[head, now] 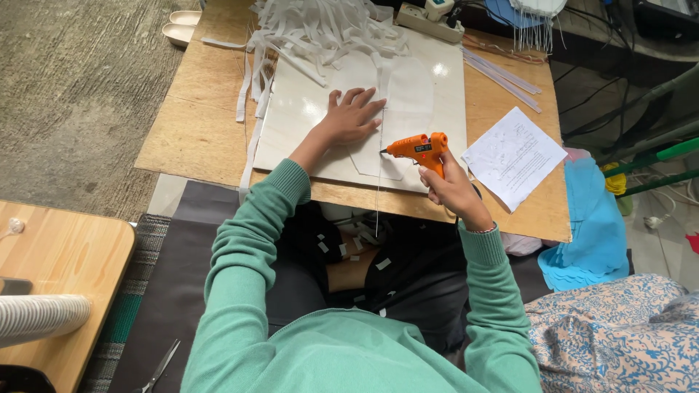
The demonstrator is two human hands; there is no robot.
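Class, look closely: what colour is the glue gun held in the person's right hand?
The glue gun is orange with a black nozzle tip, seen in the head view.

white printed paper sheet (514,156), table's right side

1. The right hand (450,188) grips an orange glue gun (418,149), its nozzle pointing left at the edge of a white fabric piece (378,142).
2. The left hand (351,115) lies flat, fingers spread, on that piece.
3. The piece rests on a pale board (291,124) on the wooden worktop (196,124).
4. White strips (320,29) are heaped at the far edge; a printed sheet (514,156) lies to the right.
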